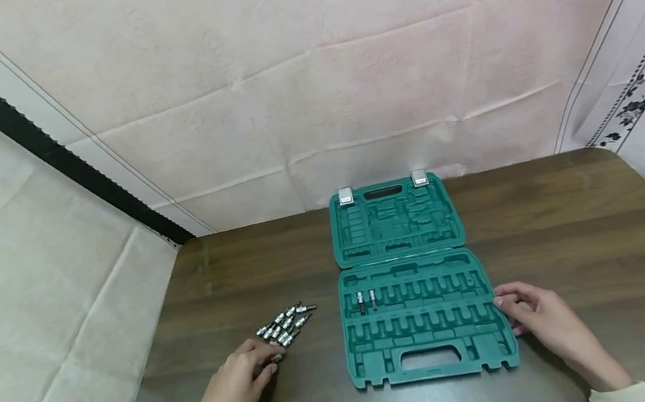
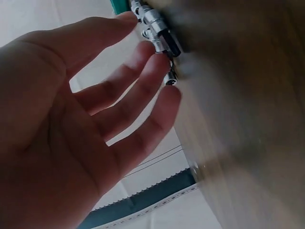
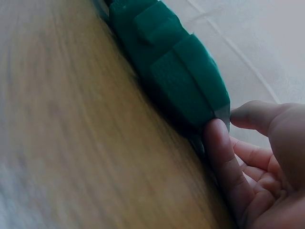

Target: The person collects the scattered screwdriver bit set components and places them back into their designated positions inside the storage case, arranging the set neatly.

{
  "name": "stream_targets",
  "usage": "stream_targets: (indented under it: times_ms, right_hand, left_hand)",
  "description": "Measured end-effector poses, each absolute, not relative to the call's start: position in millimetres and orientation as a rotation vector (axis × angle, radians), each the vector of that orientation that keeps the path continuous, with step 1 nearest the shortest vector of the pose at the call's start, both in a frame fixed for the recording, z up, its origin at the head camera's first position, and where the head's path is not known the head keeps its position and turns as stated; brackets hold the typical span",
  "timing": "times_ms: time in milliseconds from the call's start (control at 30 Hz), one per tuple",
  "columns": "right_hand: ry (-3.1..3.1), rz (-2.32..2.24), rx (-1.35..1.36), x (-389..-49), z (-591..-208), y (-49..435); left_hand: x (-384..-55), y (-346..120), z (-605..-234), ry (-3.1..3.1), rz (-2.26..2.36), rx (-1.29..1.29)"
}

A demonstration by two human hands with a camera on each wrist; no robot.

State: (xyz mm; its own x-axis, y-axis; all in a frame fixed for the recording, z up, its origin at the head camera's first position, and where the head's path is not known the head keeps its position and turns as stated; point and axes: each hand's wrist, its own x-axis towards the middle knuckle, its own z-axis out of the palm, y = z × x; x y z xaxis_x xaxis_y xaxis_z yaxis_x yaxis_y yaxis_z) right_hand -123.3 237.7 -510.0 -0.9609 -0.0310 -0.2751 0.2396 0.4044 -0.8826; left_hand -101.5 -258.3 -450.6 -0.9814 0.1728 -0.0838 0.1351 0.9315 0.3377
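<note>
While the right grip [image 1: 537, 316] pinches the near part of the green case's [image 1: 419, 317] right edge between thumb and finger, the left grip [image 1: 234, 384] is partly open, its thumb parted from loosely bent fingers. Just beyond the left fingertips lies a cluster of socket bits [image 1: 287, 339], one of them right at the fingertips; whether they touch it, I cannot tell. The case lies open on the tabletop [image 1: 591, 234], immediately left of the right grip and well to the right of the left one. Its lid [image 1: 393, 221] is folded back on the side away from both. Two seated bits [image 1: 360, 300] stand side by side in the case's upper row, toward the left grip's side.
</note>
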Motion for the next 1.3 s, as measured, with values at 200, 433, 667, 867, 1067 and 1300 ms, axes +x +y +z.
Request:
stream_targets:
  times_ms: [200, 433, 667, 867, 1067, 1300]
  right_hand:
    - [2.391, -1.596, 0.192, -123.0, -510.7, 237.4]
    - [2.415, -1.575, 0.194, -124.2, -509.0, 237.7]
    - [2.4, -1.58, 0.209, -122.7, -508.5, 237.1]
    - [2.412, -1.588, 0.188, -123.7, -509.2, 236.7]
    - [2.421, -1.578, 0.196, -124.3, -508.9, 237.3]
    - [2.427, -1.586, 0.175, -123.8, -511.7, 238.0]
  left_hand:
    - [-98.5, -257.3, -452.9, 2.945, 0.425, 0.313]
    - [-98.8, -258.6, -459.8, 2.953, 0.549, 0.406]
    - [-99.6, -260.2, -462.5, 2.915, 0.665, 0.35]
    - [-100.9, -261.3, -464.0, 2.95, 0.694, 0.405]
    - [-103.3, -258.3, -461.8, 2.962, 0.64, 0.374]
    - [-103.2, -256.3, -457.6, 2.917, 0.581, 0.347]
